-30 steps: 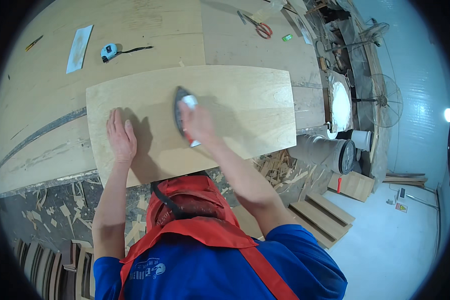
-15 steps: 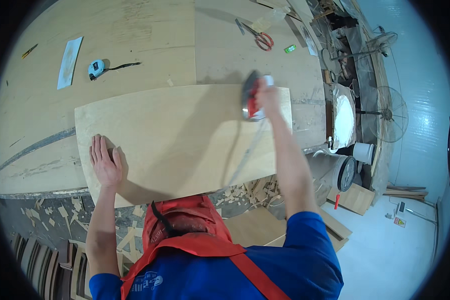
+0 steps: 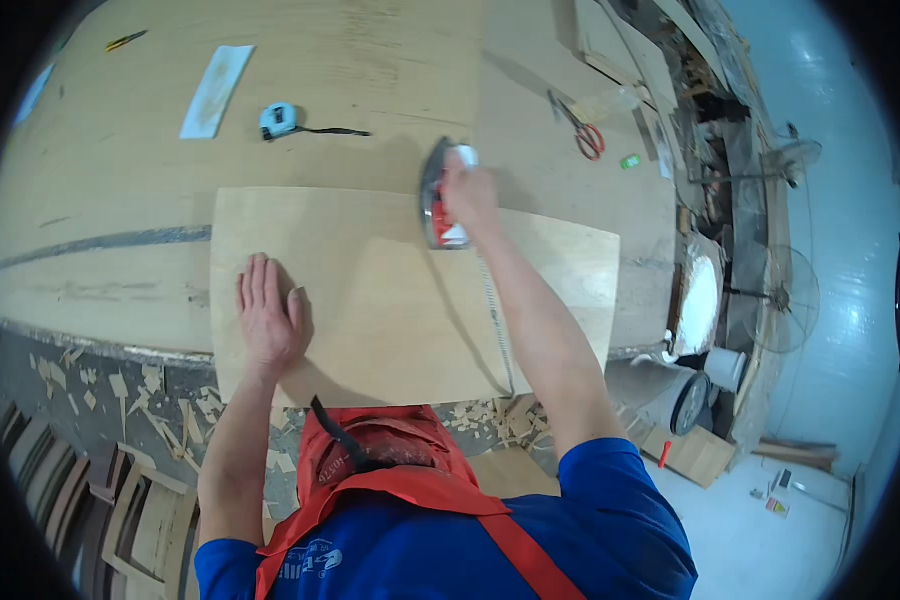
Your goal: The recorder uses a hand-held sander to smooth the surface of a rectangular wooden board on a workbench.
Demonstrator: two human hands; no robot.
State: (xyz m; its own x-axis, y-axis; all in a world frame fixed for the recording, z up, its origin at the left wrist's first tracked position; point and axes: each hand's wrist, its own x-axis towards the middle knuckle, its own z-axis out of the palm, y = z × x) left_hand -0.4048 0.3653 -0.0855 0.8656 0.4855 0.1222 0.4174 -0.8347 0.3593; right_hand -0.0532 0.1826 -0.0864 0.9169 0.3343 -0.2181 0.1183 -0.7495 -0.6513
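A pale wooden panel [image 3: 390, 320] lies across the front edge of the workbench. On its left part my left hand [image 3: 271, 318] rests flat, fingers stretched out and thumb apart. My right hand [image 3: 470, 195] grips the handle of a red and white clothes iron [image 3: 438, 205], slightly blurred by motion. The iron is at the panel's far edge, a little right of the middle, and reaches past that edge. Its cord [image 3: 497, 320] trails over the panel toward me.
Beyond the panel, the workbench [image 3: 370, 60] carries a tape measure [image 3: 279, 120], a white strip [image 3: 218, 92], red-handled scissors [image 3: 585, 135], a small green level [image 3: 630, 161] and a yellow cutter [image 3: 126, 41]. Wood scraps [image 3: 175, 430] litter the floor. Fans [image 3: 780, 298] and buckets [image 3: 725, 370] stand at the right.
My right hand has slid the iron leftward along the panel's far edge, away from the right end. My left hand stays flat on the panel. The whole view has shifted and turned a little.
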